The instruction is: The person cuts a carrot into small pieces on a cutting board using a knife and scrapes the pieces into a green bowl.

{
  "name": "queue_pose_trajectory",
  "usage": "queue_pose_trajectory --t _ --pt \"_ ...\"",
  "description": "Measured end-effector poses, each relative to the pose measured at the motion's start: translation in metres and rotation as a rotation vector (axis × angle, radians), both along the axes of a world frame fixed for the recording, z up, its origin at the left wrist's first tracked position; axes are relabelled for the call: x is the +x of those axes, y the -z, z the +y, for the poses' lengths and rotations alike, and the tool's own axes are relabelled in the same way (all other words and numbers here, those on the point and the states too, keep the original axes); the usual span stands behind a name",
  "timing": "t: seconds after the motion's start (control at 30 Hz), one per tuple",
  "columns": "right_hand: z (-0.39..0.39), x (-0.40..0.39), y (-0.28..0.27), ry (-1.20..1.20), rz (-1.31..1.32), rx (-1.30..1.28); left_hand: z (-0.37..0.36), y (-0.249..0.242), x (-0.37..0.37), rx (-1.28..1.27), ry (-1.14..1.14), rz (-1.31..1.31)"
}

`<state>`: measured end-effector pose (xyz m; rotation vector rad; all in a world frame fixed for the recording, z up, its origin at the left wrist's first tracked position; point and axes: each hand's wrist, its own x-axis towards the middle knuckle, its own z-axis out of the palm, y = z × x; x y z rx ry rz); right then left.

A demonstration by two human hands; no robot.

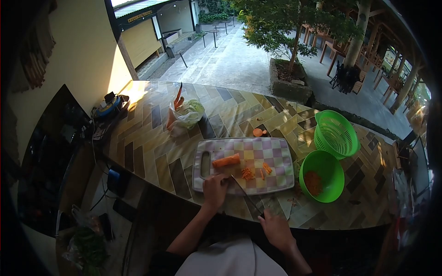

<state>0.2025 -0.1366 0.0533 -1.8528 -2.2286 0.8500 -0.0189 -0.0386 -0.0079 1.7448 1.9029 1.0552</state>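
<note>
I see the patterned table (152, 119) across mid-frame, checkered board (235, 146) at centre. Right: green basket (336, 133) against green bowl (335, 177), orange shreds (313, 183) inside. Upper centre-left: plastic bag (189, 113), carrots (178, 102) beside it. Lower centre: right hand (276, 231) grips knife (247, 195); left hand (215, 190) curls near its tip, hold unclear. Peeled carrot (226, 160) lies on board.

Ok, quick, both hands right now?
Left hand: at the near edge of the cutting board, beside the knife; can't tell if it pinches anything.
Right hand: closed on the knife's handle.
</note>
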Motion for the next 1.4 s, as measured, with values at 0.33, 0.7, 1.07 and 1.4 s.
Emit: queue_pose_trajectory --t 0.33,0.7,1.07,1.4 --pt "0.019 -0.003 0.006 -0.029 0.061 0.05 -0.002 -0.003 0.0 0.056 0.004 0.026" --pt "0.012 0.011 -0.002 0.007 0.161 -0.037 0.0 0.004 -0.004 0.02 -0.09 0.025" --pt "0.025 0.012 -0.006 -0.098 -0.081 -0.012 -0.007 0.008 -0.001 0.198 0.031 0.091" --pt "0.023 0.016 -0.001 0.032 0.138 -0.042 -0.019 0.007 0.008 0.299 0.08 0.18"
